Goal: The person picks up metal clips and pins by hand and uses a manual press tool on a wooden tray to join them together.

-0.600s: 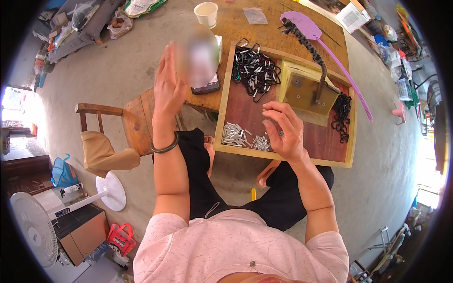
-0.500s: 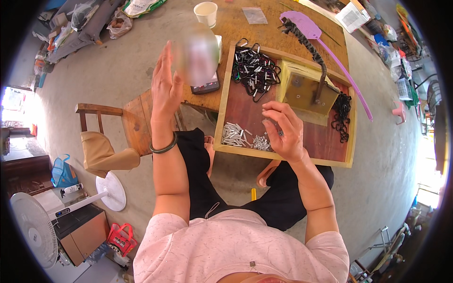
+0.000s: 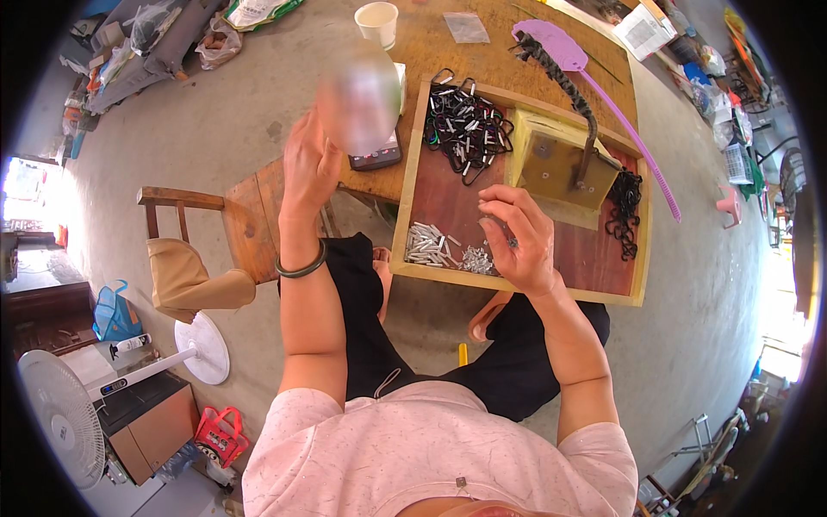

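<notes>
The left hand [image 3: 310, 164] is raised with fingers spread flat, nothing held, beside a blurred patch near the phone [image 3: 376, 158] on the tabletop [image 3: 448, 43]. The right hand [image 3: 521, 237] is held over the wooden tray [image 3: 405, 215], its grip pinched on a small metal piece [image 3: 512, 243] just above the silver clips [image 3: 435, 247].

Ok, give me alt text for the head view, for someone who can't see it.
Seen from above, a seated person's right hand pinches a small part over a shallow wooden tray, near a pile of small silver metal pieces. The left hand is raised, open, beside a phone on the table. The tray also holds black clips and a small press.
</notes>
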{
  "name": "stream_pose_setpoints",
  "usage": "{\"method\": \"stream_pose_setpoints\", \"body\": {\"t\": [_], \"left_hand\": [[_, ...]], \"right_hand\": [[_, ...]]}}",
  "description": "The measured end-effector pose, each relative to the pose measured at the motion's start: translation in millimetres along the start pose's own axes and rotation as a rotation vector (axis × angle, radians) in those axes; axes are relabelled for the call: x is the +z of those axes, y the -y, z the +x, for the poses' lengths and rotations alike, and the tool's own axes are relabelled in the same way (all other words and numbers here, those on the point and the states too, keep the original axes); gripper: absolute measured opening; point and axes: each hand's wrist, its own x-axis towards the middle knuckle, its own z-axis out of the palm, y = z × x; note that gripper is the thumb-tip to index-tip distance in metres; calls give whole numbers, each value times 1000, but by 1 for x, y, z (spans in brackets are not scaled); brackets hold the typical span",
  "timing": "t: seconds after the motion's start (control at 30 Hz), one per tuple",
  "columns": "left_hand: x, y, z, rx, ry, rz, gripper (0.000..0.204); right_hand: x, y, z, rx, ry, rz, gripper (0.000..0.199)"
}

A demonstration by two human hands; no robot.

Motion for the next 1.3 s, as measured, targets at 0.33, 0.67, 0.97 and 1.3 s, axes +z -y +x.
{"method": "stream_pose_setpoints", "body": {"t": [0.33,0.67,0.97,1.3], "left_hand": [[13,-27,0,50,-164,-90,40],[53,-114,4,-12,-98,-675,19],[78,-116,-14,-141,50,-853,19],[71,-110,-22,-133,62,-817,19]], "right_hand": [[-11,-11,-1,40,-41,-54,18],[1,2,-15,-8,304,-106,13],[17,-1,-19,-98,360,-353,10],[25,-4,-9,-157,392,-407,8]]}}
